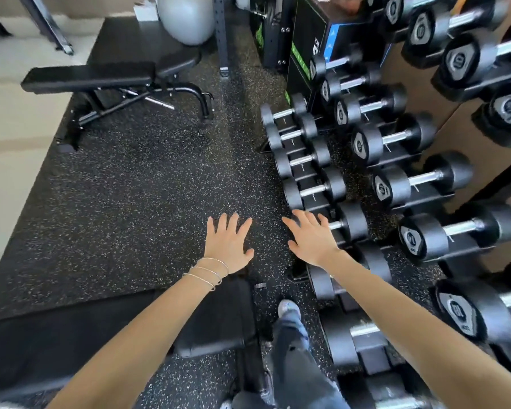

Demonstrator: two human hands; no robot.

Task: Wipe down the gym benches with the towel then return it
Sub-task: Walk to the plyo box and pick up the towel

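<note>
Here, left hand (229, 246) and right hand (311, 240) both spread flat, holding nothing, over floor mat (130, 202); bench (89, 78) near mat's far-left corner, long axis left-right.

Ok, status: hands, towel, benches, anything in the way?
Left hand and right hand open, both empty. No towel in view. Far bench ahead left, near bench under the left forearm. Dumbbell rack close on the right.

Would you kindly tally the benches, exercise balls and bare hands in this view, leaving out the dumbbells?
Benches: 2, the far bench and the near bench
Exercise balls: 1, the grey ball
Hands: 2, left hand, right hand
Total: 5
</note>
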